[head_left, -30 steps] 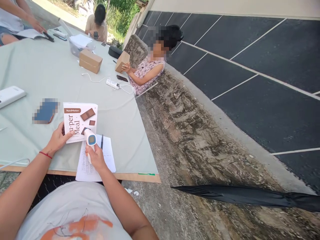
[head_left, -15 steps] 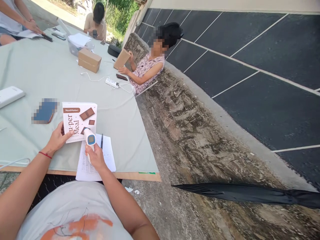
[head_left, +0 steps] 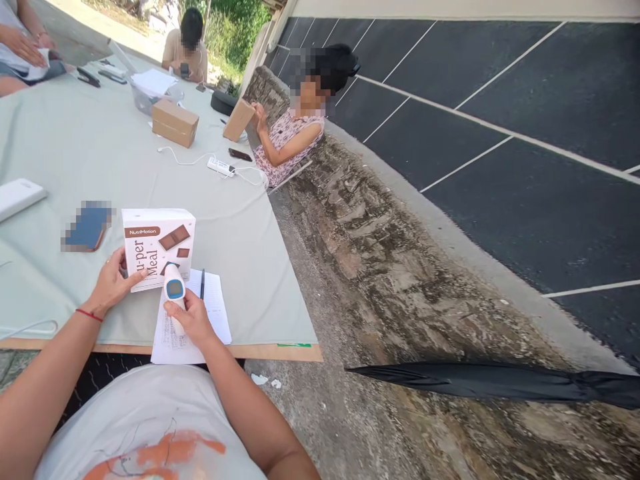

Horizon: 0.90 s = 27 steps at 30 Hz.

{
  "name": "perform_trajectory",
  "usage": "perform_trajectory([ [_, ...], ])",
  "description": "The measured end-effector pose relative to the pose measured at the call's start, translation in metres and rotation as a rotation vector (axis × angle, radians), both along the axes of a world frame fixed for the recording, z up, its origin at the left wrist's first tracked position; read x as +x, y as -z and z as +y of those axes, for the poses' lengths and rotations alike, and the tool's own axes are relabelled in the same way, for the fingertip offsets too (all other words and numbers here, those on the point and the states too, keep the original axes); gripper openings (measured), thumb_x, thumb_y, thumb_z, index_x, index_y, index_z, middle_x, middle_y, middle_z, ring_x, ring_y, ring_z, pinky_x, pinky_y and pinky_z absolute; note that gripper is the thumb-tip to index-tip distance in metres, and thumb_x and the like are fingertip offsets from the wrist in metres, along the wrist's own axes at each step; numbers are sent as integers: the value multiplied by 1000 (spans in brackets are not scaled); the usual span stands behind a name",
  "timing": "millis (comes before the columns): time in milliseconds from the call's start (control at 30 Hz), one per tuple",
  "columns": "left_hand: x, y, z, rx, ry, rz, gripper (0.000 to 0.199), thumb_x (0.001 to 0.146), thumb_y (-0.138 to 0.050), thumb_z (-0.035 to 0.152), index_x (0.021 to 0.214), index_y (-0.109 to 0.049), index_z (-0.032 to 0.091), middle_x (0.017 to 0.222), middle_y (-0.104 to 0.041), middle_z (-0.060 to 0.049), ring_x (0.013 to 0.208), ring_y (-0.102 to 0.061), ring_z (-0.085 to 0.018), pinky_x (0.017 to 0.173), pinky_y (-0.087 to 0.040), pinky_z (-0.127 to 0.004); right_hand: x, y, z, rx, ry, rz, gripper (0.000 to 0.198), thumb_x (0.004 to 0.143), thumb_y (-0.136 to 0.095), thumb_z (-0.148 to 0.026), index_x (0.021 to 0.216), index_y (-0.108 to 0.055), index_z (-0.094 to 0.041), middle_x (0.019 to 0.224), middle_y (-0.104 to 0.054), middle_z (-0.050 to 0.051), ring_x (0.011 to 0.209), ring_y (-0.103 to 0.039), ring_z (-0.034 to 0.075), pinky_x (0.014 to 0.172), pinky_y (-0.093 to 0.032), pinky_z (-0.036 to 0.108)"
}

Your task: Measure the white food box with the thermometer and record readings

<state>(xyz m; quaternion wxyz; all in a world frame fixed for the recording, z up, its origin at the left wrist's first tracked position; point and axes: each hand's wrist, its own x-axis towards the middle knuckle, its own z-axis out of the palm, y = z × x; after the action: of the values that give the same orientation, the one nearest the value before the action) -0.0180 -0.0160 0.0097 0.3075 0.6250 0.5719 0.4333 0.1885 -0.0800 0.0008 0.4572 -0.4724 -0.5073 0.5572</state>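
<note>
One squared carton (head_left: 156,248) is clasped by left fingers (head_left: 136,277), one rounded plastic device (head_left: 175,287) by right fingers (head_left: 177,311).

Thermometer (head_left: 175,289) before box (head_left: 156,243), phone (head_left: 89,227) left of both, pen (head_left: 203,285) on papers (head_left: 214,319)

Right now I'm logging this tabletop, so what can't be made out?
All in the head view:
Left hand: fingers mostly hidden behind the white box.
Handheld device's screen: too small to read.
Paper: writing too small, partly covered by the right hand.
White object, far left: cut off by the picture's edge.
</note>
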Motion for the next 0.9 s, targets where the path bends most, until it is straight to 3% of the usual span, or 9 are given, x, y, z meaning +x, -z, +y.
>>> perform_trajectory([
  [133, -3, 4, -1, -5, 1, -93, 81, 68, -72, 67, 127, -50, 17, 118, -66, -13, 105, -65, -32, 84, -56, -43, 15, -15, -1, 31, 152, -37, 36, 70, -71, -50, 87, -65, -19, 71, -62, -1, 69, -54, 16, 69, -48, 29],
  [300, -9, 6, 4, 101, -251, 9, 78, 66, -75, 62, 126, -48, 20, 113, -60, -11, 100, -61, -30, 83, -55, -45, 41, -31, -2, 73, 333, -107, 37, 70, -70, -49, 91, -66, -19, 76, -65, 0, 70, -56, 16, 68, -48, 29],
  [567, -21, 9, 15, 214, -476, 69, 81, 65, -78, 43, 130, -43, 13, 124, -46, -17, 115, -47, -37, 90, -49, -54, 70, -18, 0, 103, 439, -217, 44, 74, -68, -49, 104, -67, -17, 90, -70, 4, 81, -61, 19, 72, -50, 31],
  [633, -20, 9, 13, 250, -478, 105, 86, 67, -76, 40, 137, -36, 11, 134, -37, -21, 120, -43, -38, 89, -48, -54, 80, -10, 6, 95, 465, -334, 46, 75, -66, -48, 109, -66, -18, 97, -71, 6, 87, -63, 21, 77, -50, 32],
  [733, -17, 9, 8, 432, -479, 173, 88, 68, -74, 36, 140, -28, 13, 139, -28, -23, 123, -41, -38, 90, -46, -55, 100, 0, 17, 6, 497, -686, 47, 76, -67, -44, 116, -66, -19, 111, -68, 8, 102, -62, 24, 86, -48, 33],
  [833, -11, 11, 3, 599, -475, 230, 76, 67, -74, 32, 130, -36, 18, 129, -33, -19, 125, -39, -40, 98, -39, -59, 119, 7, 25, -128, 465, -989, 48, 81, -64, -41, 124, -63, -20, 116, -65, 11, 108, -61, 27, 89, -46, 35],
  [900, -6, 14, 0, 591, -403, 273, 63, 67, -73, 30, 122, -43, 20, 123, -39, -17, 123, -42, -40, 102, -35, -61, 127, 9, 27, -189, 423, -1084, 47, 84, -62, -40, 126, -61, -18, 115, -64, 13, 109, -61, 28, 91, -45, 36],
])
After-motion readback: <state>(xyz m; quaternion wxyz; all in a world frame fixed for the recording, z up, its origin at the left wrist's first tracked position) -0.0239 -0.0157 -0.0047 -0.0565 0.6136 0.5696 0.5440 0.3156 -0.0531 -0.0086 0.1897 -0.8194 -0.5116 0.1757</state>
